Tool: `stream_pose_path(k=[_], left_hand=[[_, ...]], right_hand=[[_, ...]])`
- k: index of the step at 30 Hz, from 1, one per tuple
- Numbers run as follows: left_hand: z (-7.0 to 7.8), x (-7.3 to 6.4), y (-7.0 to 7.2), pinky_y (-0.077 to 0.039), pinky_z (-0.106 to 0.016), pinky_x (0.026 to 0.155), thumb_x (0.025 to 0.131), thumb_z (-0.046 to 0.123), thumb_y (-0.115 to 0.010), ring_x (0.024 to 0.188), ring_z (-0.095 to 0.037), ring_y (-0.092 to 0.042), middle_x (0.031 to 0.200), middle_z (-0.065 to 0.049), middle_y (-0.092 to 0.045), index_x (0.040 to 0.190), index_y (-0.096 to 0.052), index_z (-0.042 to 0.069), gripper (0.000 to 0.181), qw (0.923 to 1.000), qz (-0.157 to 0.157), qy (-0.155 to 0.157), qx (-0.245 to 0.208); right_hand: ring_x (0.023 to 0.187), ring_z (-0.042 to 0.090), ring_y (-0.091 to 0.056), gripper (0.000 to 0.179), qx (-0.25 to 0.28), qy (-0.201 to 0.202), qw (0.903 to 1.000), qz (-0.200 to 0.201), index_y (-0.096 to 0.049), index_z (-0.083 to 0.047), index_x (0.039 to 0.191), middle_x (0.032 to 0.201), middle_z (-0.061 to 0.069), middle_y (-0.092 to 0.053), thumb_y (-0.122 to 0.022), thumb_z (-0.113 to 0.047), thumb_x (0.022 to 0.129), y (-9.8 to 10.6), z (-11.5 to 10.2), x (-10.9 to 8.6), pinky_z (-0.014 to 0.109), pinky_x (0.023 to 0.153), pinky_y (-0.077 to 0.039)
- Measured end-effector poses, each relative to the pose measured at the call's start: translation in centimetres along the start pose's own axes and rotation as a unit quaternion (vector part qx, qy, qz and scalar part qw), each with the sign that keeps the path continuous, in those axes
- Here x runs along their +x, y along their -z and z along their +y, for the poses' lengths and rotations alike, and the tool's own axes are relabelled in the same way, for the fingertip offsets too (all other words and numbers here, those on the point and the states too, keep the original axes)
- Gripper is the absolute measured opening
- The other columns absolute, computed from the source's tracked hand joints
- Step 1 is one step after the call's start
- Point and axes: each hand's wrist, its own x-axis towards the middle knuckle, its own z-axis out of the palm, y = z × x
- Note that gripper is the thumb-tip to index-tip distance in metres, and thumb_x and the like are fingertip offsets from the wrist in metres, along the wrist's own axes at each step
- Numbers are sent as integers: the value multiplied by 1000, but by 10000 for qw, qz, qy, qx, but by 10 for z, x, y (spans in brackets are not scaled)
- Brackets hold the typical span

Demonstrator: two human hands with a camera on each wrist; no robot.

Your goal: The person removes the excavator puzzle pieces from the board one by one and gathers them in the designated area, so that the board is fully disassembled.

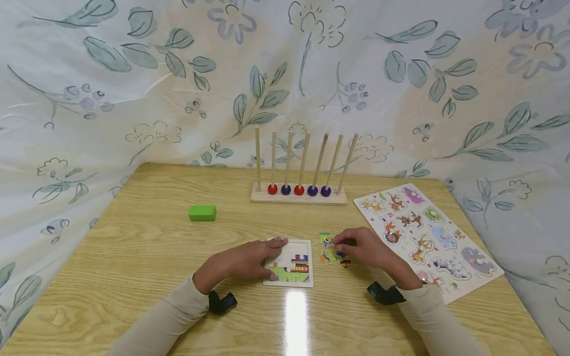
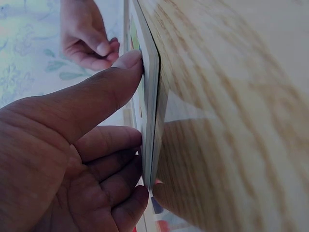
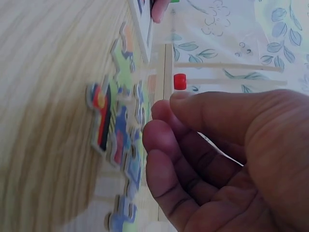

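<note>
My left hand (image 1: 249, 259) rests on the left side of a square jigsaw tray (image 1: 311, 257), thumb near its lower left corner and fingers at its upper left edge. Joined pieces (image 1: 285, 275) in green, red and purple fill the tray's bottom and right; its upper left shows bare white. The left wrist view has the thumb (image 2: 108, 87) laid against the tray's edge. Just right of the tray, my right hand (image 1: 362, 247) hovers with loosely curled fingers over loose jigsaw pieces (image 1: 328, 257). Nothing shows between its thumb and fingertips in the right wrist view.
Behind the tray stands a wooden peg rack (image 1: 298, 197) with upright rods and red and blue beads. A green block (image 1: 202, 213) lies at the left. A large animal peg puzzle board (image 1: 445, 257) lies at the right, close to my right forearm. A floral cloth hangs behind the table.
</note>
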Motion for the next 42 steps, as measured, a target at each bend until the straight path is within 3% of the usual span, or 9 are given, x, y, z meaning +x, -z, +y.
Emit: stream_pose_path(k=[13,20,27,42], left_hand=[[1,-1,-1,-28,-44,111,87,25,-75,143,-26,-24,159,-6,-23,150,-35,3,79,10000,59,43,-33],[0,-1,-1,-29,-43,111,86,26,-77,143,-25,-24,159,-6,-22,151,-33,4,81,10000,76,26,0],[-2,0,-2,-28,-42,112,85,27,-77,144,-25,-24,159,-6,-23,151,-34,4,82,9999,96,-13,69],[-1,1,-1,-28,-42,112,84,28,-78,143,-25,-25,158,-6,-26,149,-37,3,81,9998,142,-66,132]], right_hand=[[84,11,-63,14,311,-35,9989,-355,-73,-1,104,97,3,-71,-64,-2,93,-14,-18,9,25,69,-51],[77,9,-60,15,544,45,9974,-472,-74,-2,104,98,3,-71,-63,-3,93,-23,-27,15,24,64,-50],[86,11,-62,17,632,158,9962,-572,-74,-3,105,101,3,-71,-62,1,93,-30,-33,20,26,72,-52],[94,12,-65,18,777,296,9938,-734,-73,-2,107,102,1,-71,-61,0,94,-37,-43,28,26,77,-53]])
